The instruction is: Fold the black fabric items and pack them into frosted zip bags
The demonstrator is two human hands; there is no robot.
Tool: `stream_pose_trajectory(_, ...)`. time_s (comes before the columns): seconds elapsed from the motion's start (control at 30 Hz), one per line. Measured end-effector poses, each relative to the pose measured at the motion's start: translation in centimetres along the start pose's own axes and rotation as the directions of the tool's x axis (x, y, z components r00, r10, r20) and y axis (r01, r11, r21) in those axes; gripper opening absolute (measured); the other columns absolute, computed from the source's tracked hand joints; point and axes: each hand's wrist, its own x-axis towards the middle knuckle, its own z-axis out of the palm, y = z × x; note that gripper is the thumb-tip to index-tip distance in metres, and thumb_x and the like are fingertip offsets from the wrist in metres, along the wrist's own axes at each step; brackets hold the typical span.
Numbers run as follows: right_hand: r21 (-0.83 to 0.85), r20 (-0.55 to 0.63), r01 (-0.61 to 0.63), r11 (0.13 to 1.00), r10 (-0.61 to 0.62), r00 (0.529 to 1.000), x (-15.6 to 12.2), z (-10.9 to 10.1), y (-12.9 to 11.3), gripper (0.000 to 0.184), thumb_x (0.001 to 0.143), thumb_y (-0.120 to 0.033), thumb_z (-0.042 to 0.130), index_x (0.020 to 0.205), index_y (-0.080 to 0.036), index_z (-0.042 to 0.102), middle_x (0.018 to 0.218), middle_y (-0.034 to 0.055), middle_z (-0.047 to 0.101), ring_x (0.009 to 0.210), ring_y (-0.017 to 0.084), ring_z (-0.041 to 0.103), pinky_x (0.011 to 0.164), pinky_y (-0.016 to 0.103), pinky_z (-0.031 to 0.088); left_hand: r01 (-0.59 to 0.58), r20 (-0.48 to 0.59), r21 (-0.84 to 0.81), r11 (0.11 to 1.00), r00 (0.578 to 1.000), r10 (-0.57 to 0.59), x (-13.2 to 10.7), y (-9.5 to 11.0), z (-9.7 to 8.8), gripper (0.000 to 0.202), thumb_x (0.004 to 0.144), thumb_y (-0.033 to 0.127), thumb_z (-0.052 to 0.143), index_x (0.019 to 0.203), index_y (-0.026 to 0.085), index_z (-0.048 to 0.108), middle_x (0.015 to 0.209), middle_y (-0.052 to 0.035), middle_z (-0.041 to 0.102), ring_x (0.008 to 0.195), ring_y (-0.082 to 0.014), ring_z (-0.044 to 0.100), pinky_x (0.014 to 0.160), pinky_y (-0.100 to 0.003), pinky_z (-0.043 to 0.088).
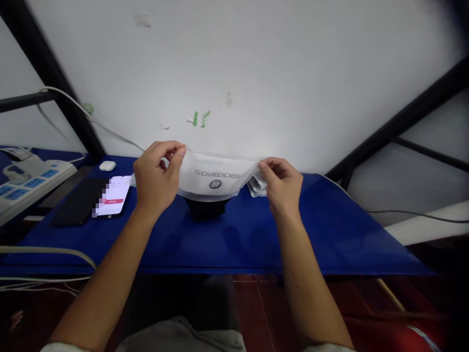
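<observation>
A translucent white plastic bag (pixel 227 177) printed "ROCKBROS", its lettering upside down to me, hangs stretched between my two hands above the blue table. My left hand (pixel 158 171) pinches its upper left corner between thumb and fingers. At the right corner, my right hand (pixel 281 183) grips the edge in the same way. Below the bag sits a black object (pixel 207 209), partly covered by it, so its kind is unclear. Behind the bag's right end, close to my right hand, lies a stack of pale packets (pixel 257 187), partly hidden.
On the left of the blue table (pixel 330 234) lie a lit phone (pixel 114 198), a dark flat device (pixel 78 201) and a white earbud case (pixel 107 166). A power strip (pixel 34 183) with plugs stands farther left. Black metal bars slope up at both sides before a white wall.
</observation>
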Motion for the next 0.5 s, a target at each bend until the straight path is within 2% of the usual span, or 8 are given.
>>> stream_pose_trajectory(0.2,0.019,-0.044,0.129,0.991,-0.128,0.991,1.5,-0.3,-2.2,0.013,0.080,-0.033,0.060,0.082,-0.021,0.063,0.080,0.0011,0.062,0.074,0.014,0.059,0.069,0.032,0.050,-0.028,-0.107,-0.052,0.998,0.994,0.023,1.4,2.7,-1.0,0.012,0.086,0.027,0.057,0.087,0.023,0.068,0.082,0.0037,0.067,0.073,-0.0092,0.059,0.064,-0.021,0.046)
stream_pose_trajectory(0.3,-0.016,-0.023,0.174,0.985,-0.174,0.984,2.2,0.1,-2.5,0.015,0.083,-0.035,0.057,0.085,-0.021,0.064,0.082,0.0019,0.063,0.075,0.014,0.060,0.068,0.032,0.050,-0.016,-0.153,-0.057,0.998,0.988,0.007,2.1,3.1,-1.0,0.010,0.085,0.026,0.058,0.086,0.024,0.068,0.077,0.0035,0.066,0.071,-0.0101,0.059,0.064,-0.022,0.047)
stream_pose_trajectory(0.4,-0.043,0.019,0.098,0.994,-0.098,0.995,2.4,1.0,-1.3,0.016,0.081,-0.034,0.058,0.086,-0.020,0.065,0.082,0.0032,0.066,0.075,0.015,0.061,0.069,0.033,0.051,0.071,-0.103,0.049,0.996,0.992,-0.066,1.9,1.4,-0.3,0.013,0.085,0.027,0.056,0.091,0.023,0.067,0.080,0.0009,0.066,0.073,-0.0131,0.060,0.068,-0.026,0.049)
stream_pose_trajectory(0.47,-0.081,0.071,0.033,0.996,-0.027,0.997,1.9,1.6,0.2,0.018,0.079,-0.032,0.058,0.089,-0.018,0.066,0.083,0.0052,0.068,0.075,0.017,0.062,0.070,0.034,0.051,0.104,0.006,0.185,0.977,0.994,-0.107,1.0,-0.6,0.4,0.022,0.084,0.028,0.056,0.104,0.021,0.064,0.090,-0.0033,0.066,0.079,-0.0172,0.062,0.076,-0.032,0.051)
stream_pose_trajectory(0.5,-0.127,0.117,0.019,0.992,-0.004,0.993,1.4,1.9,1.1,0.021,0.078,-0.031,0.059,0.092,-0.017,0.067,0.085,0.0067,0.069,0.077,0.018,0.062,0.071,0.035,0.051,0.111,0.062,0.260,0.959,0.989,-0.131,0.2,-1.8,0.7,0.030,0.083,0.028,0.058,0.112,0.021,0.061,0.101,-0.0068,0.066,0.089,-0.0209,0.062,0.082,-0.036,0.050)
